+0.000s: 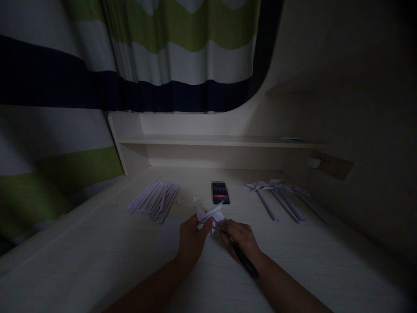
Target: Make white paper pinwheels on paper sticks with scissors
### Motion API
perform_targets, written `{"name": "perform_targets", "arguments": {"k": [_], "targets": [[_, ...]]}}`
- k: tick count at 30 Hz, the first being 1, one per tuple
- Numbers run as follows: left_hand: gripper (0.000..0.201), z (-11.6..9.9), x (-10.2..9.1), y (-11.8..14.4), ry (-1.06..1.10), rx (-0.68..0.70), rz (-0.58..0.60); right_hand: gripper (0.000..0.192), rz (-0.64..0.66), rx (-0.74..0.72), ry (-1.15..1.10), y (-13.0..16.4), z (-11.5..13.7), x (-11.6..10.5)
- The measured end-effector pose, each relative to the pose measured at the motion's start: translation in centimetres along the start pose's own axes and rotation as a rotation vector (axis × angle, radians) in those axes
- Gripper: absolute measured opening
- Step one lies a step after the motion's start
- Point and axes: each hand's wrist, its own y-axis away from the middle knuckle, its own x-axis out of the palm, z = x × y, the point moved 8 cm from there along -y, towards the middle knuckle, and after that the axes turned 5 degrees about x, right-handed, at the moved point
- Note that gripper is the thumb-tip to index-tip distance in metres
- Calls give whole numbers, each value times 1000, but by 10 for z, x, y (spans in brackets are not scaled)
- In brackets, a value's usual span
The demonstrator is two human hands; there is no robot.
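Dim light falls on a pale desk [97, 261], where a folded white paper pinwheel [210, 215] is held just above the surface near its front middle. The left hand [190, 239] keeps a clenched grip on the pinwheel, while the right hand [241, 241] grasps dark scissors [241, 257] whose tips touch the paper. Rolled paper sticks [154, 200] lie to the left, a phone [220, 192] behind, and finished pinwheels [280, 195] to the right.
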Motion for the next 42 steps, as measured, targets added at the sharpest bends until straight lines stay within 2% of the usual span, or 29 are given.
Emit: {"name": "perform_targets", "arguments": {"k": [5,12,18,21,25,29,33,36,38,40,42], "targets": [[22,1,0,-1,74,16,-16,14,1,51,-24,1,-5,3],[21,3,1,-1,44,-35,12,14,13,36,-32,-1,-2,1],[20,-1,-2,1,-13,-34,-23,12,-14,71,-64,-4,1,-2],[20,-3,-3,2,-67,-22,-17,10,-8,186,-97,-6,0,-3],[18,-4,-4,1,-111,4,-17,19,41,485,-186,-3,-10,2],[17,-4,-5,1,-145,6,-22,26,12,778,-338,8,-21,8],[18,-2,-5,2,-147,2,-21,30,-5,945,-499,18,-25,19],[17,-2,-5,3,-188,25,-17,31,-42,1028,-588,23,-27,24],[16,-1,-4,3,-202,33,-11,31,-49,1034,-604,24,-27,25],[15,0,-3,3,-184,17,-11,29,-30,980,-578,21,-26,24],[16,2,-2,3,-128,-15,-10,29,-11,867,-494,16,-24,18]]}}
